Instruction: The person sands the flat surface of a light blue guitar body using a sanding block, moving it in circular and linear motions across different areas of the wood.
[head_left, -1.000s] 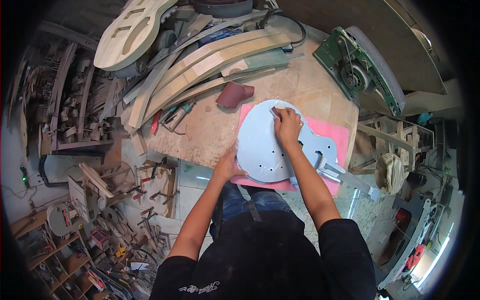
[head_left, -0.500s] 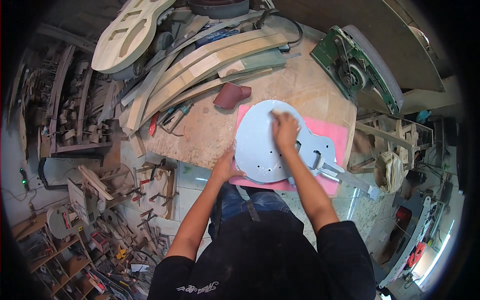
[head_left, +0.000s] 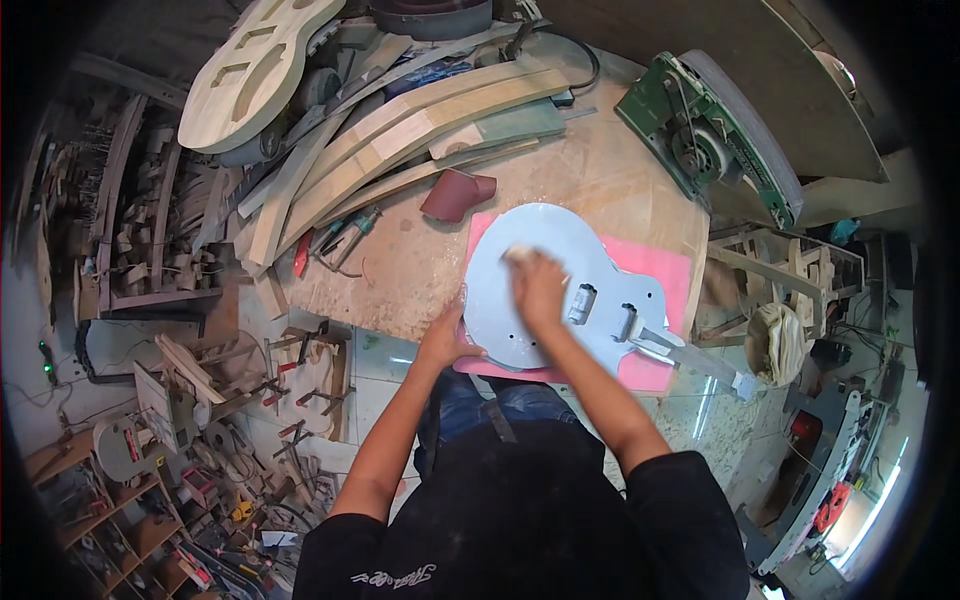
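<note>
A pale blue-grey electric guitar body, with its neck pointing right, lies flat on a pink foam sheet at the table's near edge. My left hand grips the body's rounded left end, thumb along the near side. Over the top face, my right hand is closed on a small pale pad pressed against the surface. Motion blurs that pad, so its exact kind is unclear. White specks show along the body's edge. A curled piece of dark red sandpaper rests just beyond the body.
Curved wooden strips are piled at the table's far left, below an unfinished wooden guitar body. A green belt sander stands at the far right. Pliers lie left of the sandpaper. A wooden frame stands right of the table.
My right hand has slid left and slightly nearer across the guitar body with the pad. My left hand keeps its hold on the edge.
</note>
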